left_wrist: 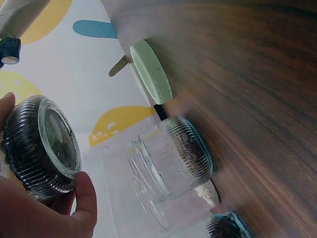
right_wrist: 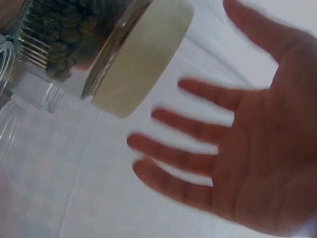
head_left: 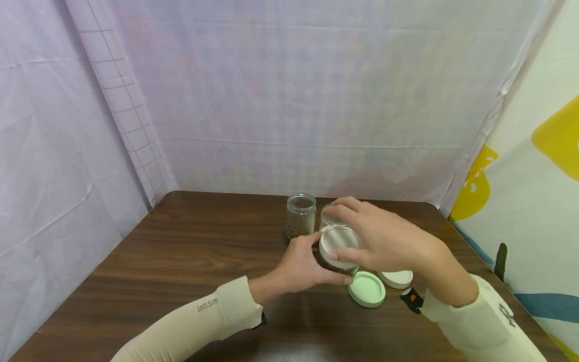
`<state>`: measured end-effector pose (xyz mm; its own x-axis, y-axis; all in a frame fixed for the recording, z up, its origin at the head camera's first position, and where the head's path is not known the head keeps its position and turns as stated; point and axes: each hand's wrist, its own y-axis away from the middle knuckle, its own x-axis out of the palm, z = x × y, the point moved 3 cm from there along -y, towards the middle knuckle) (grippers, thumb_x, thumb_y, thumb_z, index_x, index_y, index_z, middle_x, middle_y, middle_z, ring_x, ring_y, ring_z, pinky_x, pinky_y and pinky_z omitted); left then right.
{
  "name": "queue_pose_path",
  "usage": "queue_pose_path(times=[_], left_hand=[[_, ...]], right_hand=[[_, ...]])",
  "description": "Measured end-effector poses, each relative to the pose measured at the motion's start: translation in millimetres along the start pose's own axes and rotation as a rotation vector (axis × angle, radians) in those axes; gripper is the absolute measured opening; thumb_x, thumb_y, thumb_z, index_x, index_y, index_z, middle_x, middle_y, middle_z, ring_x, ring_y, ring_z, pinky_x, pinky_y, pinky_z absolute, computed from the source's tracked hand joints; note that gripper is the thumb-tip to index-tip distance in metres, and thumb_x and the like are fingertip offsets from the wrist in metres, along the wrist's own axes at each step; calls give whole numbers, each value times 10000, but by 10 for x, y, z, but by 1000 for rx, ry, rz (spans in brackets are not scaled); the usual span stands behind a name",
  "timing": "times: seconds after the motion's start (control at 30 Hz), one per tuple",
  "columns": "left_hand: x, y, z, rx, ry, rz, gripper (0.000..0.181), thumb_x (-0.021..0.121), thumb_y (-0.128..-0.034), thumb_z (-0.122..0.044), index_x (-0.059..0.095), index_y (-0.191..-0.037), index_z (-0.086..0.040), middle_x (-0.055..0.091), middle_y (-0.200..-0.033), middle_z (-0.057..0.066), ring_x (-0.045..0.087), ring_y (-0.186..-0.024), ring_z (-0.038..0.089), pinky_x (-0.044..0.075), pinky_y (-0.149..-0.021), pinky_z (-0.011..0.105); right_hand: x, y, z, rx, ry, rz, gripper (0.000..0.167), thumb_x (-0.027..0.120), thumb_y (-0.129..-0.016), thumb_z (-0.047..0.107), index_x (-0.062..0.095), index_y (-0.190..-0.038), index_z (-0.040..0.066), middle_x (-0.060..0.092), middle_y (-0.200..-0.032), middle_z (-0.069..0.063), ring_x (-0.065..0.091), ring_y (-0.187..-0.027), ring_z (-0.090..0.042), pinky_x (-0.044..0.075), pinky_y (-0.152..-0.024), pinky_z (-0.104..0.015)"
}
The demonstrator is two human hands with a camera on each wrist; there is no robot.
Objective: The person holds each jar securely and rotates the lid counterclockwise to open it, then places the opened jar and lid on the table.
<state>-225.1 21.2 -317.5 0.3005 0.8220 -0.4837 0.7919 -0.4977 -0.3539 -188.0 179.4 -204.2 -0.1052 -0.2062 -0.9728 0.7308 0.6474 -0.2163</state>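
Observation:
My left hand [head_left: 298, 266] grips a ribbed clear jar [left_wrist: 37, 148] above the table and tilts it. Dark bean-like pieces fill part of that jar, as the right wrist view shows. A whitish lid [right_wrist: 146, 57] sits on its mouth. My right hand [head_left: 384, 239] hovers by this lid, its fingers spread apart; in the right wrist view a gap separates the fingers from it. On the table near the hands lie a pale green lid [head_left: 366, 289] and a white lid [head_left: 399, 279], the latter partly hidden by the right hand.
Behind the hands stands an uncovered clear jar [head_left: 300, 216]; another jar [head_left: 326, 216] is partly covered by my right hand. The left wrist view shows a jar of brown grains [left_wrist: 185, 151], with others beyond it. A pale curtain [head_left: 280, 100] hangs behind the wooden table [head_left: 190, 251].

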Motion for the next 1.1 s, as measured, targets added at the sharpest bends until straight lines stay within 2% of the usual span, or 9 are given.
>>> queue_pose_path(times=[0.13,0.2,0.33,0.47,0.63,0.87,1.1], left_hand=[[11,-5,6,-2,-21,-18,682,932,-676,-467,633,-1252,-259,713,-1124,-128,670,-987,19,552,-834,243],[14,-5,6,-12,-33,-23,676,931,-672,-477,637,-1240,-258,715,-1110,-131,670,-974,17,553,-822,243],[19,7,0,-32,-63,-35,677,925,-670,-502,646,-1239,-265,718,-1062,-147,669,-929,3,552,-804,234],[27,5,-13,3,-89,-37,659,929,-678,-473,647,-1236,-262,725,-1105,-146,670,-971,-12,547,-835,217],[29,-8,-26,47,-103,-31,685,931,-688,-441,625,-1270,-246,721,-1165,-129,668,-1015,-22,548,-844,198],[21,-5,-35,28,-95,-22,644,926,-687,-465,633,-1221,-255,723,-1094,-141,672,-943,-22,553,-794,204],[10,5,-20,3,-115,-46,724,931,-654,-510,625,-1250,-236,722,-1110,-106,672,-962,10,552,-815,222]], right_hand=[[-23,-7,-4,206,61,-57,729,430,-966,716,513,-1432,162,576,-1344,-74,666,-1035,-263,565,-808,-485],[-11,-13,-4,285,96,-51,766,393,-968,733,533,-1405,119,614,-1265,-113,676,-913,-269,566,-749,-480],[78,-41,-1,350,163,-3,839,381,-935,788,560,-1372,94,647,-1165,-136,655,-772,-287,556,-665,-489],[175,-79,18,306,187,29,882,417,-877,842,594,-1339,111,657,-1146,-128,641,-748,-263,535,-597,-457],[215,-106,35,220,199,36,772,540,-874,774,618,-1287,126,646,-1168,-126,591,-690,-181,486,-534,-371],[183,-81,64,85,183,55,599,634,-915,611,616,-1310,162,603,-1164,-79,606,-768,-171,535,-623,-366],[140,-48,78,-5,139,57,510,732,-889,474,611,-1312,217,600,-1187,2,597,-932,-199,536,-691,-371]])
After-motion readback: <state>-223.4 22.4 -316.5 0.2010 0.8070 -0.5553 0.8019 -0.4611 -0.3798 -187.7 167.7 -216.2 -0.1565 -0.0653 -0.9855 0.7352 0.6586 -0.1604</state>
